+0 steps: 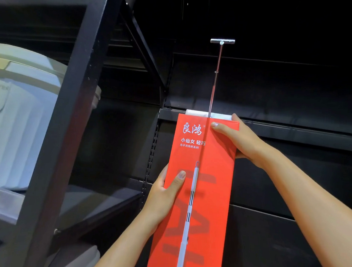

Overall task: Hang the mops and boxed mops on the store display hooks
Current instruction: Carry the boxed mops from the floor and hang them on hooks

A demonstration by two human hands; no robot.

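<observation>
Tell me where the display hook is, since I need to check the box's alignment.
Head view, right of centre: the display hook projects from the dark back panel, directly above the red mop box held in both hands.

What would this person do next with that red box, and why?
Probably slide the red box further back along the display hook toward the dark panel, then let go. The rod already runs over the box's top edge, where a white tab shows, so it seems threaded on. Both the left hand and right hand grip its sides, so it is not yet hanging freely.
</observation>
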